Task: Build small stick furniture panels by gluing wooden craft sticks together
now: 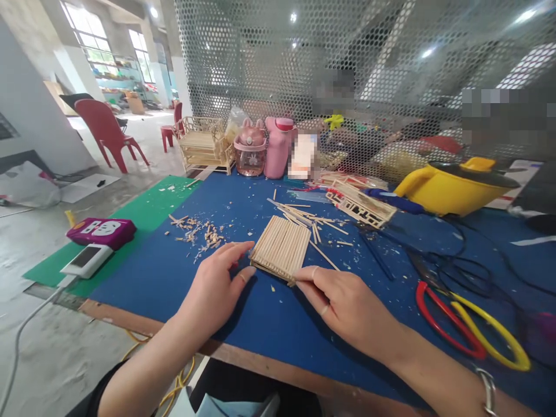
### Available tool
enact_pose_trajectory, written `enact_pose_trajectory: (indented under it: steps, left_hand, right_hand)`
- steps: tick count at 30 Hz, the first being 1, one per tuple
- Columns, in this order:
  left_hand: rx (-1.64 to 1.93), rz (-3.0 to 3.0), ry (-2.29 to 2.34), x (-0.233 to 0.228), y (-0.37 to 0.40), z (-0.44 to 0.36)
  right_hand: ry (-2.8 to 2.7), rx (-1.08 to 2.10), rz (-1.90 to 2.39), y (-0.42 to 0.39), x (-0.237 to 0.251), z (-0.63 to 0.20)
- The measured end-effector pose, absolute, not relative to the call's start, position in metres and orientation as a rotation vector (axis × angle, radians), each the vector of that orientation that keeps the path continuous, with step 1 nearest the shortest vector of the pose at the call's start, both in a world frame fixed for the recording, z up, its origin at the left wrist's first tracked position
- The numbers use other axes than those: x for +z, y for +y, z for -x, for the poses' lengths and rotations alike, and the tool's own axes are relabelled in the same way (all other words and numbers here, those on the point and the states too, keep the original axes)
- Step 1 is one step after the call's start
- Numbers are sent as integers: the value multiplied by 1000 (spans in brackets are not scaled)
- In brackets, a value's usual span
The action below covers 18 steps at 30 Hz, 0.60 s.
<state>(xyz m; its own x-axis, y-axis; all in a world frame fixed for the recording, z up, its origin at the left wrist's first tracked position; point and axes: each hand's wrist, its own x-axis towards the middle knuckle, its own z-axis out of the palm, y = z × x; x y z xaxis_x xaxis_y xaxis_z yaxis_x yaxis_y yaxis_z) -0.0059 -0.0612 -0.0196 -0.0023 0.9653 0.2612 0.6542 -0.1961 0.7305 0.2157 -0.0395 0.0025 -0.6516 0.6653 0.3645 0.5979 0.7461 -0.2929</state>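
Note:
A flat panel of wooden sticks (281,246) lies on the blue mat (182,272). My left hand (217,284) rests flat on the mat, its fingertips against the panel's near-left edge. My right hand (343,304) touches the panel's near-right corner with thumb and forefinger. Loose sticks (304,217) lie scattered just beyond the panel. Neither hand lifts anything.
A stick frame (360,205) and a yellow pot (452,185) sit to the right, with red and yellow cutters (469,324) and black cables near. Wood scraps (200,231), a purple power strip (102,230), a pink bottle (275,147) and a stick model (204,145) lie left and back. A mesh screen stands behind.

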Motion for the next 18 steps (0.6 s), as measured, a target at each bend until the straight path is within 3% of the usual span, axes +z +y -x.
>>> enact_pose_trajectory:
  steps: [9, 18]
  left_hand:
    - [956, -2233, 1380, -2, -36, 22]
    - [1045, -2271, 1295, -18, -26, 27]
  right_hand:
    - [-2503, 197, 814, -40, 3, -212]
    - [-2492, 269, 889, -35, -4, -211]
